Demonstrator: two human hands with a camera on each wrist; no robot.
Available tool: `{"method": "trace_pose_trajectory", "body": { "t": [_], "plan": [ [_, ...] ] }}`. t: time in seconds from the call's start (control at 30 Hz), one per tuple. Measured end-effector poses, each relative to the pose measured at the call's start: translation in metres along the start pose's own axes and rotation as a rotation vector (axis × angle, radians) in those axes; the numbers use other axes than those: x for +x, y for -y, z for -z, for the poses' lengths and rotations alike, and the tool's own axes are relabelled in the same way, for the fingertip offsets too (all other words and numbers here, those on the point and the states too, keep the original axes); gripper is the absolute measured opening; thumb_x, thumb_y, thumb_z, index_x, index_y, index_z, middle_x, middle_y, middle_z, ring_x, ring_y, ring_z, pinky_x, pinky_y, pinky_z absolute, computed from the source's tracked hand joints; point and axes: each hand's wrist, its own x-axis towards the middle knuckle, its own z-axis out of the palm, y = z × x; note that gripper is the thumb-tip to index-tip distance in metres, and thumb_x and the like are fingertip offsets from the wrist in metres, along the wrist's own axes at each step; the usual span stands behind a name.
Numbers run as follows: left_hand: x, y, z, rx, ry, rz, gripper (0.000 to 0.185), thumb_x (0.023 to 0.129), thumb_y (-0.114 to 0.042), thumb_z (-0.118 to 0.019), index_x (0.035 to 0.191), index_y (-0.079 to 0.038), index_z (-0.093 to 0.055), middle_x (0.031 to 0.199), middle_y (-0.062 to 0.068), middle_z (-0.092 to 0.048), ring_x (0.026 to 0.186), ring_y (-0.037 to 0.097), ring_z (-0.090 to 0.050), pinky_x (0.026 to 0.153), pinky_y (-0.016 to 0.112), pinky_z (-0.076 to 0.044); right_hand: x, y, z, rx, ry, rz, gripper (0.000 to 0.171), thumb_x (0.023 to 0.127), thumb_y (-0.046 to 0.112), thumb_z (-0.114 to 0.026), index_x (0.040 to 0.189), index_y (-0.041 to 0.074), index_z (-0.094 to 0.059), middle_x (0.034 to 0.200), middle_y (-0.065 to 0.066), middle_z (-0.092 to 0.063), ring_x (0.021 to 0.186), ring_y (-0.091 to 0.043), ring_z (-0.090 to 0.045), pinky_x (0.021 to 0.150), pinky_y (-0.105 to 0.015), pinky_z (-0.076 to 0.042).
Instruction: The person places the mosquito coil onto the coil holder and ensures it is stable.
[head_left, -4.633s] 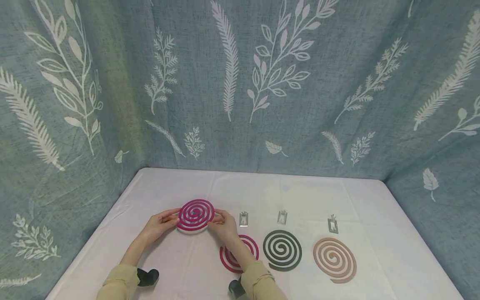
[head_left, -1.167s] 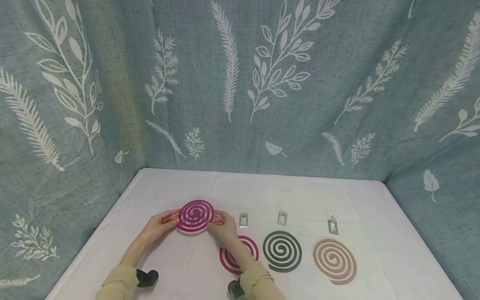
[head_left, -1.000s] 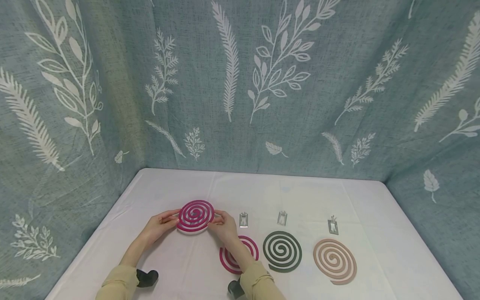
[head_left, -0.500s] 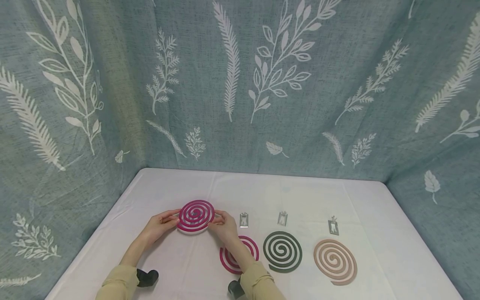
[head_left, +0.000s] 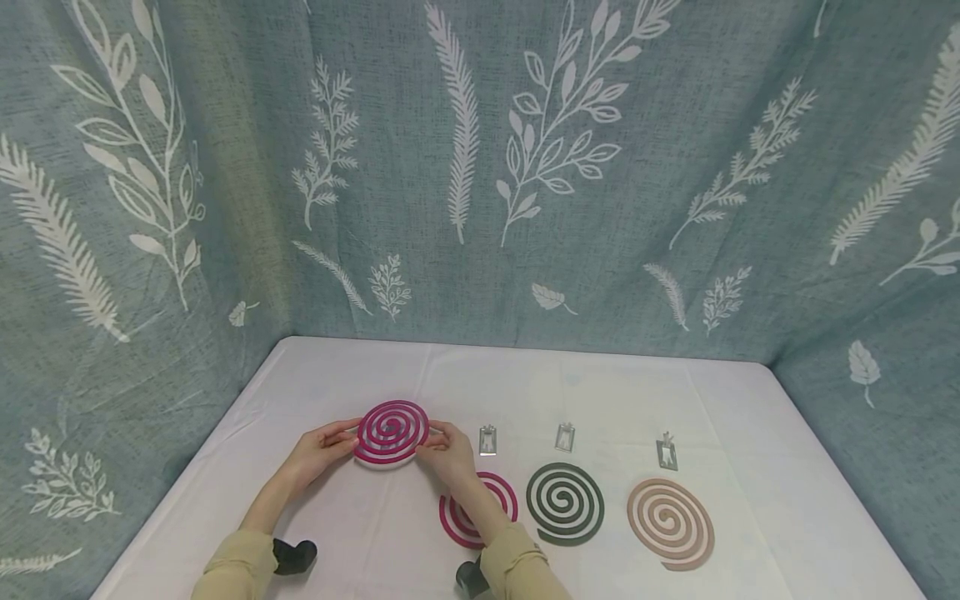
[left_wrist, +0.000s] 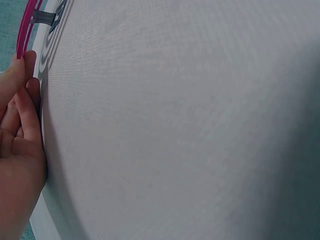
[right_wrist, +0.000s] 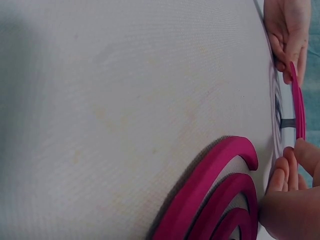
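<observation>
Nothing has visibly moved since the earlier frames: both hands hold the raised magenta mosquito coil (head_left: 392, 432) exactly where it was, above the white tablecloth (head_left: 600, 392). The left hand (head_left: 318, 454) pinches its left rim and the right hand (head_left: 448, 454) its right rim, fingers curled lightly around the edge.

The head view shows the full layout: a second magenta coil (head_left: 480, 508) lying flat and partly under the right forearm, a dark green coil (head_left: 565, 503) beside it, and a pinkish-brown coil (head_left: 670, 522) farther right. Three small metal stands (head_left: 487, 439) sit in a row just behind them.

The wrist views add what the head view cannot. The left wrist camera shows the held coil edge-on (left_wrist: 25, 30), lifted clear of the cloth with a metal stand (left_wrist: 47, 17) beneath it, fingertips (left_wrist: 22, 65) at its rim. The right wrist camera shows the flat magenta coil (right_wrist: 210, 195) close up, the stand (right_wrist: 287, 121) under the held coil (right_wrist: 299, 107), and the left hand (right_wrist: 286, 30) opposite.
</observation>
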Motion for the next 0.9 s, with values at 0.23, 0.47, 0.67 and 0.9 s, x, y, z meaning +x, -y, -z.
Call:
{"method": "trace_pose_trajectory", "body": {
  "t": [0.23, 0.47, 0.67, 0.9],
  "plan": [
    [-0.0004, 0.0000, 0.0008, -0.009, 0.005, 0.004, 0.052, 0.086, -0.031, -0.059, 0.128, -0.003, -0.046, 0.102, 0.008, -0.062, 0.093, 0.003, -0.053, 0.090, 0.033, -0.044, -0.0012, 0.0002, 0.0012, -0.006, 0.011, 0.005, 0.043, 0.076, 0.001, -0.066, 0.118, 0.002, -0.054, 0.075, 0.001, -0.059, 0.063, -0.005, -0.051, 0.061, -0.019, -0.046],
    [0.0001, 0.0016, 0.0011, -0.011, 0.006, -0.005, 0.052, 0.086, -0.030, -0.059, 0.128, -0.003, -0.047, 0.102, 0.007, -0.062, 0.095, 0.007, -0.054, 0.091, 0.036, -0.043, -0.0008, 0.0003, 0.0017, 0.003, 0.017, 0.008, 0.044, 0.076, 0.001, -0.066, 0.118, 0.002, -0.054, 0.075, 0.001, -0.059, 0.063, -0.005, -0.051, 0.061, -0.019, -0.046],
    [-0.0004, 0.0008, 0.0010, -0.013, 0.004, 0.004, 0.051, 0.086, -0.030, -0.059, 0.128, -0.003, -0.048, 0.101, 0.007, -0.062, 0.095, 0.005, -0.054, 0.091, 0.036, -0.043, -0.0014, 0.0005, 0.0013, 0.010, 0.007, 0.010, 0.044, 0.075, 0.000, -0.067, 0.117, 0.001, -0.054, 0.074, -0.001, -0.059, 0.062, -0.004, -0.051, 0.060, -0.018, -0.046],
    [-0.0004, 0.0003, 0.0017, -0.005, 0.008, -0.002, 0.052, 0.085, -0.031, -0.059, 0.128, -0.003, -0.047, 0.102, 0.008, -0.063, 0.097, 0.007, -0.054, 0.092, 0.036, -0.043, -0.0021, 0.0013, 0.0011, 0.014, 0.002, 0.010, 0.043, 0.074, 0.000, -0.067, 0.116, 0.000, -0.055, 0.074, -0.002, -0.059, 0.062, -0.004, -0.052, 0.061, -0.019, -0.047]
  ]
}}
